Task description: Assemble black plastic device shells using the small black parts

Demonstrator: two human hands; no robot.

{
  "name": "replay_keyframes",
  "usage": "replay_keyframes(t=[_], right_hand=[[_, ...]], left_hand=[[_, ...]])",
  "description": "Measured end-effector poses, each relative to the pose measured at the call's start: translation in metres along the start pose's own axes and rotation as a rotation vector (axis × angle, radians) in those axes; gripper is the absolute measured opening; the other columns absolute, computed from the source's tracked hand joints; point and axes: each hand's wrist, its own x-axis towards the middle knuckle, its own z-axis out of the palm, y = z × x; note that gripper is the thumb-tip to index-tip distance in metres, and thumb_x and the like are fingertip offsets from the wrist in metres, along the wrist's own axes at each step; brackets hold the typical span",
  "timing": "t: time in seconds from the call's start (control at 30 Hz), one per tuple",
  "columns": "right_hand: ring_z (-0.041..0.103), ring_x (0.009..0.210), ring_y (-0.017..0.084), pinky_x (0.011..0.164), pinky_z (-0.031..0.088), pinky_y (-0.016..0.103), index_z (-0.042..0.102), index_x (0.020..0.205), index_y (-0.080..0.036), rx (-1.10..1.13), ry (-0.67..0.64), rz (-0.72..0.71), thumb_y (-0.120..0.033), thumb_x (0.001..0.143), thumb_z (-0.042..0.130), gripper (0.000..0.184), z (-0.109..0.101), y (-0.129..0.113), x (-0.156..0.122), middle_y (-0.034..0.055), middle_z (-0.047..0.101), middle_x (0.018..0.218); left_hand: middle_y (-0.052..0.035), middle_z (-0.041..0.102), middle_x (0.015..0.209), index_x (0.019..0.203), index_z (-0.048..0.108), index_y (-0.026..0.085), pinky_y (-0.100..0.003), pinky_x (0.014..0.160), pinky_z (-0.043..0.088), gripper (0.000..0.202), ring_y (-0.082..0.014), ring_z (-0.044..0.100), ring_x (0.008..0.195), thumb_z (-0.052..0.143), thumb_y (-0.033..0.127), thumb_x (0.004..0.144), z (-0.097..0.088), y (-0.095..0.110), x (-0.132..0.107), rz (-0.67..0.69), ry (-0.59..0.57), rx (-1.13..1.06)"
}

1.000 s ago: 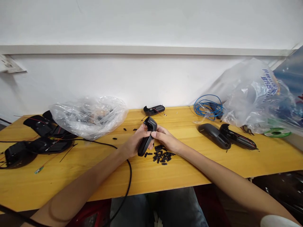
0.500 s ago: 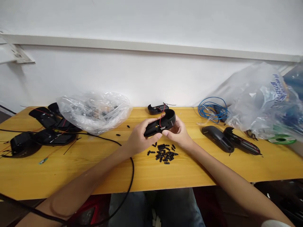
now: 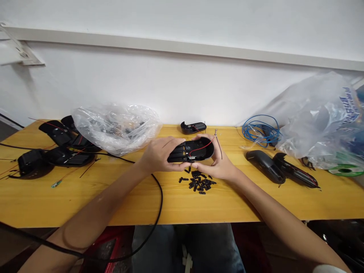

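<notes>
Between both hands, above the wooden table, I hold a black plastic housing with its hollow inside turned toward me. A red wire curves through it and rises past its right end. My left hand is closed round the ribbed left end. The rounded right end is gripped by my right hand, its thumb on the near edge and its fingers mostly hidden behind. Just below the hands lies a pile of small black plastic pieces.
More black housings with wires lie at the left and right, and one housing is near the wall. Clear plastic bags, a blue cable coil and a green spool stand around. A black cable loops across the table's front edge.
The housing has been tilted so its hollow inside faces me more fully and it lies nearly level. My left hand has moved slightly left; the red wire's free end now sticks up at the right.
</notes>
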Motion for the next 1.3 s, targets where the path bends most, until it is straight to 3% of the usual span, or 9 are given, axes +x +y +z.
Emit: replay_keyframes(t=[0.17,0.27,0.63,0.87,1.03,1.13,1.3], right_hand=[[0.062,0.142,0.037,0.119,0.056,0.064,0.018,0.177,-0.043,-0.161,-0.007,-0.270,-0.032,0.095,0.087,0.108,-0.001,0.008,-0.003,0.0127,0.055,0.157],[0.061,0.143,0.039,0.118,0.057,0.065,0.010,0.179,-0.045,-0.196,-0.013,-0.338,-0.027,0.097,0.084,0.112,0.000,0.012,-0.005,0.0132,0.051,0.159],[0.065,0.130,0.038,0.110,0.062,0.065,0.021,0.174,-0.037,-0.176,0.033,-0.374,-0.030,0.090,0.080,0.103,0.008,0.011,-0.004,0.0149,0.053,0.143],[0.064,0.126,0.037,0.107,0.063,0.064,0.026,0.168,-0.036,-0.173,0.035,-0.359,-0.032,0.089,0.079,0.096,0.009,0.012,-0.005,0.0132,0.054,0.137],[0.063,0.124,0.036,0.107,0.060,0.062,0.031,0.154,-0.037,-0.139,0.050,-0.254,-0.037,0.094,0.074,0.074,0.013,0.005,-0.008,0.0117,0.052,0.132],[0.060,0.125,0.035,0.109,0.058,0.061,0.032,0.147,-0.036,-0.108,0.099,-0.214,-0.037,0.100,0.067,0.059,0.018,0.001,-0.010,0.0112,0.048,0.131],[0.059,0.122,0.032,0.105,0.058,0.057,0.031,0.143,-0.034,-0.021,0.111,-0.117,-0.042,0.107,0.059,0.046,0.024,0.002,-0.011,0.0109,0.049,0.130]], left_hand=[[-0.0080,0.082,0.095,0.131,0.069,0.022,-0.037,0.069,0.065,0.062,-0.0268,0.081,0.079,0.083,0.063,0.086,-0.001,-0.006,-0.002,0.078,0.019,0.065],[-0.0093,0.082,0.097,0.134,0.066,0.020,-0.036,0.069,0.064,0.063,-0.0271,0.081,0.081,0.081,0.062,0.089,0.000,-0.007,-0.003,0.117,0.019,0.056],[-0.0085,0.080,0.097,0.132,0.059,0.017,-0.033,0.069,0.064,0.054,-0.0230,0.079,0.081,0.071,0.058,0.099,-0.001,0.010,0.005,0.120,0.013,0.004],[-0.0081,0.081,0.101,0.133,0.059,0.019,-0.034,0.072,0.065,0.055,-0.0227,0.080,0.085,0.070,0.061,0.101,0.000,0.010,0.004,0.130,0.015,0.006],[-0.0081,0.080,0.098,0.125,0.064,0.020,-0.035,0.072,0.062,0.047,-0.0230,0.077,0.082,0.079,0.050,0.093,0.001,0.020,0.001,-0.068,-0.056,-0.148],[-0.0055,0.078,0.095,0.119,0.066,0.020,-0.034,0.071,0.059,0.038,-0.0206,0.073,0.077,0.078,0.042,0.090,0.005,0.030,0.001,-0.213,-0.038,-0.261],[-0.0059,0.081,0.102,0.116,0.069,0.019,-0.033,0.077,0.060,0.030,-0.0197,0.075,0.082,0.076,0.034,0.091,0.010,0.040,0.003,-0.345,-0.021,-0.374]])
